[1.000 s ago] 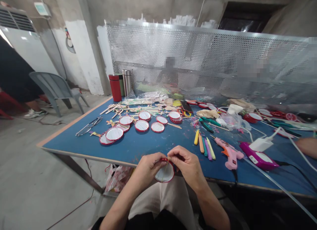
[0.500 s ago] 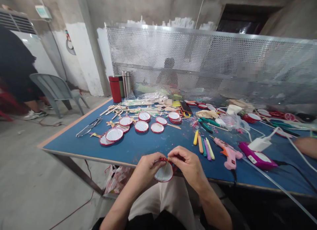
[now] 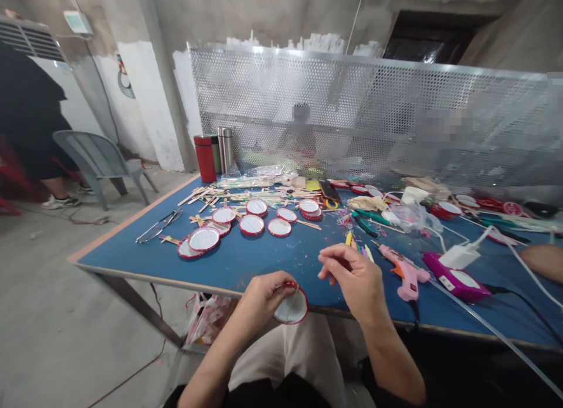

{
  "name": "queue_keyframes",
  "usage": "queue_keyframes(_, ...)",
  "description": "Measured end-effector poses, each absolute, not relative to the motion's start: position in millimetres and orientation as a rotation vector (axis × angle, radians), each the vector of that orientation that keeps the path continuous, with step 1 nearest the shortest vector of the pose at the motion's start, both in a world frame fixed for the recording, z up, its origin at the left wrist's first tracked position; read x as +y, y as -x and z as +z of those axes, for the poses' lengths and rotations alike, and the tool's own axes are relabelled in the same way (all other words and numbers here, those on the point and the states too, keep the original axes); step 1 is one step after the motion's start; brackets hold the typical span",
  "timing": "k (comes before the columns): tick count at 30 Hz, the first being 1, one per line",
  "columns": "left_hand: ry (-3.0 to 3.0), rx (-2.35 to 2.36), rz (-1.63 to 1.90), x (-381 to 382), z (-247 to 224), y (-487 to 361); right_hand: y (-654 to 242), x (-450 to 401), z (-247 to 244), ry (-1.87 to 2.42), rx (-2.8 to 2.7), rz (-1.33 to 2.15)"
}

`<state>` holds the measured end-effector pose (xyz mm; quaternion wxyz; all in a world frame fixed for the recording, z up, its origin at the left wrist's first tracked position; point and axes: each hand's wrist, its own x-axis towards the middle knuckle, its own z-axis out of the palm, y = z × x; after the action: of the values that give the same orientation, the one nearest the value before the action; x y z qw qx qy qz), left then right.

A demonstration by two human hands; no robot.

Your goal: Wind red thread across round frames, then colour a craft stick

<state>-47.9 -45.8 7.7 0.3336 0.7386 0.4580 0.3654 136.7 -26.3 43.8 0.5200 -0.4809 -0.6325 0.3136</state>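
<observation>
Above my lap, at the table's front edge, my left hand (image 3: 273, 289) is closed, pinching the upper left rim of a small round white disc with a red rim (image 3: 292, 309). A thin yellowish strand (image 3: 294, 295) runs down over the disc's face from its top. Up and to the right of the disc, apart from it, my right hand (image 3: 352, 276) hangs over the table with loosely bent fingers. No object shows in its fingers. Behind it, coloured sticks (image 3: 368, 253) are partly covered by the hand.
On the blue table (image 3: 145, 252) lie several more red-rimmed discs (image 3: 252, 224), wooden sticks (image 3: 206, 196), tongs (image 3: 158, 226) and green-handled pliers (image 3: 364, 223). To the right are a pink glue gun (image 3: 409, 276) and a purple power strip (image 3: 457, 279) with cables. Another person's hand (image 3: 543, 261) shows at the right edge.
My right hand has let go of the yellowish strand at the disc and moved up and right, over the coloured sticks. The left hand with the disc has stayed in place.
</observation>
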Motion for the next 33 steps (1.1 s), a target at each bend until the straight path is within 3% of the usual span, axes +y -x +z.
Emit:
queue_keyframes(11,-1.802,1.239,1.011,-49.3,9.7,48.3,-124.1,-51.0,16.1,1.2,-1.849,0.889)
queue_keyframes(26,-1.745,1.3,1.054,-40.9,0.7,38.8,-135.6,-30.0,43.7,1.166,-1.989,1.062)
queue_keyframes(33,-1.776,1.336,1.021,-37.7,2.5,39.6,-162.5,14.2,69.1,1.532,-2.194,0.54)
